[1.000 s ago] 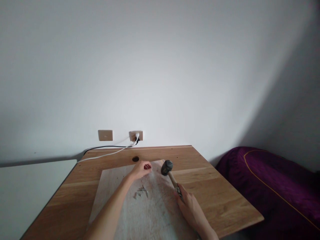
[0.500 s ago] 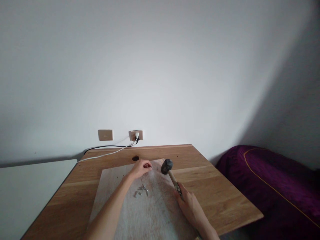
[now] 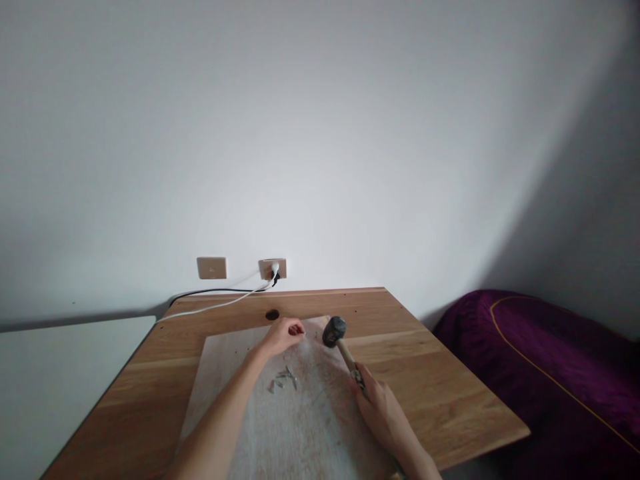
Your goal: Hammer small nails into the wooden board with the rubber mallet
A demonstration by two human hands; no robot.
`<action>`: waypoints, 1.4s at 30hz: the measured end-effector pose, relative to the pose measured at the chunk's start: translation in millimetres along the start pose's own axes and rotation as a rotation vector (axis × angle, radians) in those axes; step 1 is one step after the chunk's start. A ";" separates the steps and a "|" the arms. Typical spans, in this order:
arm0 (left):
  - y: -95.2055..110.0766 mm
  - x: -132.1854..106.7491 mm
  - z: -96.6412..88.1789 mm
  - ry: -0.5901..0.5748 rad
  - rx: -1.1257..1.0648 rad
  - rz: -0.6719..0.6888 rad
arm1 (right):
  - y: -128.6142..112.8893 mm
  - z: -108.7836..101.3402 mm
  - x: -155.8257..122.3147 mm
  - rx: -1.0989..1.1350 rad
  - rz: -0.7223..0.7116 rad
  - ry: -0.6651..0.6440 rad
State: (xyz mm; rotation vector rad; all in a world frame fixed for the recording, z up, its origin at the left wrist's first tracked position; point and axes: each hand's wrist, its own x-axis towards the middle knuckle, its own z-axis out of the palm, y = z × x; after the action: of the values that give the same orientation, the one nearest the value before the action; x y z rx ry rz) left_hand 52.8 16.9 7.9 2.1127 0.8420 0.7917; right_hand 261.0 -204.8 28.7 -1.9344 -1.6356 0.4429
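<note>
My right hand [image 3: 379, 403] is wrapped round the wooden handle of a rubber mallet [image 3: 334, 331]. The mallet's black head is held up over the far right part of a pale wooden board [image 3: 270, 433]. To its left, my left hand [image 3: 286, 335] is closed in a pinch near the board's far edge. A tiny bright spot shows at the fingertips, too small to name. Several small metal pieces that look like nails [image 3: 283, 380] lie in a loose pile on the board, nearer to me than the left hand.
The board rests on a wooden table [image 3: 450, 387] against a white wall. White and black cables [image 3: 215, 308] run from a wall socket [image 3: 273, 269] along the table's back left. A white surface [image 3: 75, 380] adjoins at left, and a purple cover [image 3: 500, 360] is at right.
Both hands and the mallet keep almost the same place over the board. The whole view has shifted very slightly.
</note>
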 end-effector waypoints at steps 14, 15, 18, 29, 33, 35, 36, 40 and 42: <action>0.1 1.5 3.3 0.033 0.146 0.043 | 0.5 1.0 0.8 -0.052 0.011 0.003; 0.0 1.7 3.5 0.031 0.148 0.041 | 0.2 0.9 0.7 -0.053 0.015 -0.001; -1.3 1.9 4.1 0.029 0.147 0.041 | -0.9 -0.2 0.0 -0.035 0.018 -0.002; 0.4 -0.7 2.4 0.020 0.121 0.026 | 3.8 1.9 1.3 -0.012 0.002 0.009; 3.0 -1.3 1.0 0.014 0.131 0.029 | 0.6 -0.3 0.1 -0.016 0.012 -0.004; 2.8 -1.0 0.9 0.008 0.130 0.034 | -1.6 -1.5 -0.6 -0.024 0.022 -0.001; 2.4 -0.7 0.9 0.008 0.128 0.039 | -2.5 -1.9 -0.8 -0.024 0.023 -0.002; 0.6 0.2 1.2 0.020 0.099 0.047 | -3.5 -2.6 -0.8 -0.012 0.025 -0.011; 0.5 0.4 1.1 0.016 0.079 0.046 | -2.9 -2.3 -0.4 -0.010 0.029 -0.004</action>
State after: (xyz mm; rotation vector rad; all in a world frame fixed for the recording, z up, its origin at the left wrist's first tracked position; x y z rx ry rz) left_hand 54.0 16.5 7.8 2.2047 0.8486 0.8126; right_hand 260.0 -205.4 32.3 -1.9680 -1.6171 0.4512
